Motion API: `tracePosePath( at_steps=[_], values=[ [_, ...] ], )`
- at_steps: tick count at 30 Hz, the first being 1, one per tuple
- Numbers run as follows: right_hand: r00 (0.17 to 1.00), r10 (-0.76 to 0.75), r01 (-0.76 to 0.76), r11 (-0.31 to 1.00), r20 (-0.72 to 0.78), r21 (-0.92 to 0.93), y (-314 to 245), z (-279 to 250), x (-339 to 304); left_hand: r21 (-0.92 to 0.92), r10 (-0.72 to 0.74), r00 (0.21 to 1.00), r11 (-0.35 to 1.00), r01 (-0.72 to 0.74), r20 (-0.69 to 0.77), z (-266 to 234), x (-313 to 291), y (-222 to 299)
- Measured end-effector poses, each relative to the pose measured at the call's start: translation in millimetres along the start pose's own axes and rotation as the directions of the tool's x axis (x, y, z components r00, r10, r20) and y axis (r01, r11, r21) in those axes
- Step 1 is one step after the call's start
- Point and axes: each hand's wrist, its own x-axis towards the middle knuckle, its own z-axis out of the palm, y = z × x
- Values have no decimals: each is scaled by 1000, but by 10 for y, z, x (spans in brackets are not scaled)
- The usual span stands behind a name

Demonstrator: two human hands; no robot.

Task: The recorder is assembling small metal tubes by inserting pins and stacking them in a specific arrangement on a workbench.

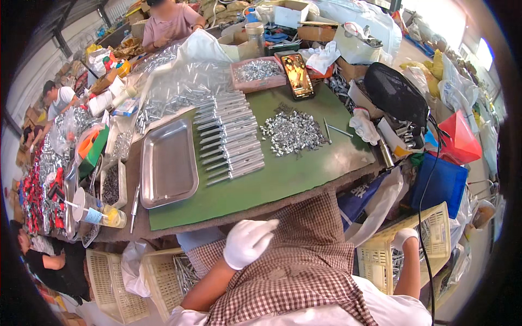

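My left hand (247, 242), in a white glove, hovers over my checked apron (304, 261) just below the table's front edge, with nothing visible in it. My right hand (405, 237), also gloved, reaches down into a yellow crate (380, 261) of metal parts at my right; its fingers are hidden. On the green mat (283, 179) lie a row of silver rods (231, 136), a pile of small metal pieces (291, 132) and two loose rods (334, 129). An empty steel tray (168, 163) sits at the mat's left.
A phone (298, 75) and a pink tray of metal bits (258, 73) stand at the back. A spare white glove (363, 125) lies at the right edge. More yellow crates (163, 274) sit by my left knee. A blue bin (443, 182) stands right. Other people work at the top (171, 22) and left (57, 98).
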Motion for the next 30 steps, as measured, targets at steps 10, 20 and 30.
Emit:
tracePosePath(
  at_steps=[10,20,30],
  values=[
    [702,-333,555,810,-630,191,-1112,-2039,-1451,-249,20,963,967,50,268,215,-179,29],
    [131,-666,942,-146,-734,301,-3270,-2815,-1307,-789,-385,878,614,13,-285,-253,-170,136],
    [-249,-483,968,-120,-839,-218,-4728,-4081,-1411,158,-58,868,975,155,-493,-786,-589,-688]
  ],
)
